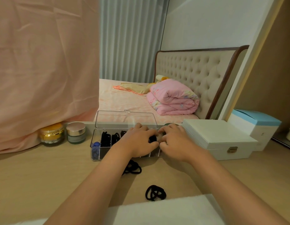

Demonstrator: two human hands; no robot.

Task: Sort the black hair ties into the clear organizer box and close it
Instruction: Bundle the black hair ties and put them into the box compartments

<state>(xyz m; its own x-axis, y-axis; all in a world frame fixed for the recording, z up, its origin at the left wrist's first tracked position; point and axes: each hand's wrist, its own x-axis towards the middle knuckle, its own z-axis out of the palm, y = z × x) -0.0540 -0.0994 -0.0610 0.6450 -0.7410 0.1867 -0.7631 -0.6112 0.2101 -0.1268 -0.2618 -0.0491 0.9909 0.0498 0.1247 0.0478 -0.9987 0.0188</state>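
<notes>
The clear organizer box [98, 153] stands on the wooden tabletop with its lid [126, 119] raised at the back. Several black hair ties [107, 138] fill its left compartments, and blue ties [95, 150] sit in the leftmost one. Both of my hands are over the right half of the box. My left hand [139, 140] and my right hand [173, 140] pinch a bunch of black hair ties [153, 138] together above a compartment. Two loose bundles of black ties lie on the table: one [133, 167] beside my left forearm, one [155, 193] nearer to me.
A gold-lidded jar [50, 133] and a silver-lidded jar [76, 133] stand left of the box. A white latched case [219, 140] sits to its right, with a white and blue carton [258, 127] behind it. A white cloth [165, 211] covers the near edge. Pink fabric [43, 70] hangs at left.
</notes>
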